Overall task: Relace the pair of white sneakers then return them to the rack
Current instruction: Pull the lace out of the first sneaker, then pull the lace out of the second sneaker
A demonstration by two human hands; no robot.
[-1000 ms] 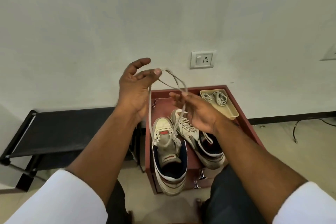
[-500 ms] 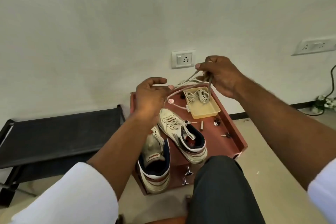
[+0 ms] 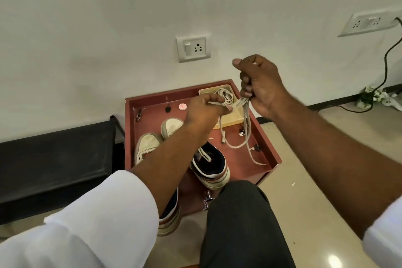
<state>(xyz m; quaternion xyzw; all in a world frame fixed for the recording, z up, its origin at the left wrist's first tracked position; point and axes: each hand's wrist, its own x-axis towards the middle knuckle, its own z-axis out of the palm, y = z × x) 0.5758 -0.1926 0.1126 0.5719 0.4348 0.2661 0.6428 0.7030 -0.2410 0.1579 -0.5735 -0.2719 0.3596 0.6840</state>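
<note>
Both hands pinch a bunched lace [image 3: 245, 124] over the red tray [image 3: 274, 160], left hand [image 3: 204, 107] and right hand [image 3: 258, 85] close together; its dangling loops could knot, or snag the sneakers [image 3: 210, 165] below.

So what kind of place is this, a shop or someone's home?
Probably a plain indoor room, a home or small workroom; I can't tell which. Painted wall with a socket, tiled floor, a low black rack and a red tray holding sneakers.
</note>
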